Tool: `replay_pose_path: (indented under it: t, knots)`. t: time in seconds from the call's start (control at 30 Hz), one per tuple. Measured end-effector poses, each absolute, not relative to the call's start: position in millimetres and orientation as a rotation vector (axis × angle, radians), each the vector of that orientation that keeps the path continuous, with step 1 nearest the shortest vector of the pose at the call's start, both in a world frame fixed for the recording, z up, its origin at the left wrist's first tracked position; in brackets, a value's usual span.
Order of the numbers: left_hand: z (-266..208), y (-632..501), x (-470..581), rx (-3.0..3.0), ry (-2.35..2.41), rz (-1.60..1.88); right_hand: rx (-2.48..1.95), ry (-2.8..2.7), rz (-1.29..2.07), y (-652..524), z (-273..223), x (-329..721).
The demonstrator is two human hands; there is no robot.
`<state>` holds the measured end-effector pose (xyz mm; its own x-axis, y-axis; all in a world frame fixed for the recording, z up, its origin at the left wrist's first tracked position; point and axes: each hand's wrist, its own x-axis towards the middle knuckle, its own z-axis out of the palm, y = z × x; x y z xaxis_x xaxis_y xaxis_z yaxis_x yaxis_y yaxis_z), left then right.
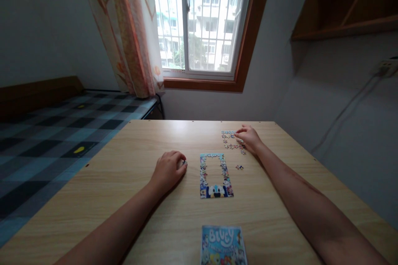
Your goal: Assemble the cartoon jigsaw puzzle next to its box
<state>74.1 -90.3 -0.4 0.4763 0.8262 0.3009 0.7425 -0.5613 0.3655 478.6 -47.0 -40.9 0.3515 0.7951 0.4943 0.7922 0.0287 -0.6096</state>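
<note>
My left hand (pixel 170 169) rests on the table with its fingers curled. Between its thumb and index finger shows a small puzzle piece (pixel 183 162), partly hidden. Over at the far right, my right hand (pixel 248 136) reaches among loose puzzle pieces (pixel 230 146) laid out in rows. Its thumb and fingertips come together above them; whatever is pinched there is too small to make out. Between the hands lies a partly assembled jigsaw puzzle (pixel 203 178), a rectangular frame of joined pieces with a blue dog's face along the near side and an open middle.
A few separate puzzle pieces (pixel 239 167) lie right of the frame. The blue puzzle box (pixel 223 246), lettered "Bluey", sits at the near edge of view on the wooden table (pixel 149 219). A checked bed (pixel 62 132) stands left, and a window (pixel 211 20) is beyond.
</note>
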Motion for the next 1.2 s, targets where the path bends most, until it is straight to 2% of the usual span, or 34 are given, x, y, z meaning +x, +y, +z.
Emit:
replay_pose_path:
  t: [0.4,0.63,0.73,0.87,1.03,1.2]
  knots:
    - [-1,-91,75,2.542,1.351,0.695,-1.436,-1.307,0.566,-75,41,451]
    - [0,-100,82,2.580,1.164,0.899,-1.156,-1.311,0.837,-120,87,393]
    - [6,-115,88,2.658,0.979,0.943,-1.191,-1.396,0.921,-147,80,374]
    - [14,-132,94,2.731,0.654,0.902,-1.250,-1.549,0.997,-184,44,352]
    - [18,-142,98,2.744,0.507,0.736,-1.320,-1.623,0.849,-210,4,335]
    - [13,-143,102,2.812,0.496,0.583,-1.315,-1.640,0.706,-206,-11,331]
